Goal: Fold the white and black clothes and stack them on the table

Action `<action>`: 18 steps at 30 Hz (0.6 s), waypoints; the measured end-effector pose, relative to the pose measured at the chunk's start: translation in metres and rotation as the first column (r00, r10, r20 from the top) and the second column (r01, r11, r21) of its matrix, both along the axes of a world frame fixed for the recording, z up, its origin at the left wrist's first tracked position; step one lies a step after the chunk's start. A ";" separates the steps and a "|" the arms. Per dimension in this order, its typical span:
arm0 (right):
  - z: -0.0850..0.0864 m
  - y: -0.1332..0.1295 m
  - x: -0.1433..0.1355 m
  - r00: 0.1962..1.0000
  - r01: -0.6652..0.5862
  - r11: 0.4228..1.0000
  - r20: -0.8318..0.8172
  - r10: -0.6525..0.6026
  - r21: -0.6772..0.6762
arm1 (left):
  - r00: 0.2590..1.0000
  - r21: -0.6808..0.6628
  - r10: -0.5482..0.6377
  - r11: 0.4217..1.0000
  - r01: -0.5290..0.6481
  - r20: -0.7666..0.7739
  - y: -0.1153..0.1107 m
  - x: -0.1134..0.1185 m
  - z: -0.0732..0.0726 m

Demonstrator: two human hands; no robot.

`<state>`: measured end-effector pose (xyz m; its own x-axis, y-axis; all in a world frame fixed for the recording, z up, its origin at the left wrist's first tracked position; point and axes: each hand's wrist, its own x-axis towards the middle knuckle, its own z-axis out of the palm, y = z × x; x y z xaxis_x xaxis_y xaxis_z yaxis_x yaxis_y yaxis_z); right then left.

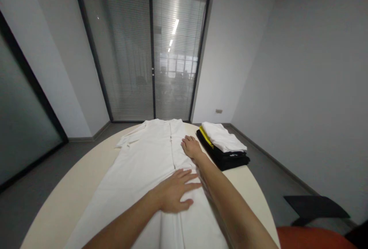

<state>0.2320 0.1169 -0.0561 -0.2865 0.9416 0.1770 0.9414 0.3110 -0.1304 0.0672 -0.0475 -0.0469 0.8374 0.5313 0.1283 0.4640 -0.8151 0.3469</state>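
White garment (143, 164) lies along the desk (77, 180) from six to twelve o'clock. Your left hand (178, 191), fingers wide, and right hand (191, 146), fingers slightly parted, rest on it; sideways pushing could wrinkle it.

The long white cloth garment (135, 172) is cut off by the bottom edge, the red chair seat (312, 237) at lower right likewise; behind grey slatted blinds (129, 49), upper centre, shapes (178, 66) are blurred.
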 end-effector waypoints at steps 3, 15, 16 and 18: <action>0.006 -0.007 0.013 1.000 0.012 1.000 0.004 -0.012 -0.023 | 1.000 0.025 0.013 1.000 -0.013 -0.013 0.001 0.000 -0.002; -0.006 -0.051 0.041 1.000 -0.012 0.994 -0.014 0.010 -0.109 | 0.943 0.203 -0.328 0.920 0.334 -0.066 -0.082 0.017 0.000; -0.008 -0.052 0.041 0.999 0.002 0.996 -0.038 -0.005 -0.093 | 0.937 0.261 -0.344 0.901 0.346 -0.056 -0.085 0.019 -0.004; -0.012 -0.055 0.042 0.996 0.008 0.998 -0.092 -0.014 -0.070 | 0.928 0.345 -0.372 0.868 0.357 -0.023 -0.087 0.023 -0.012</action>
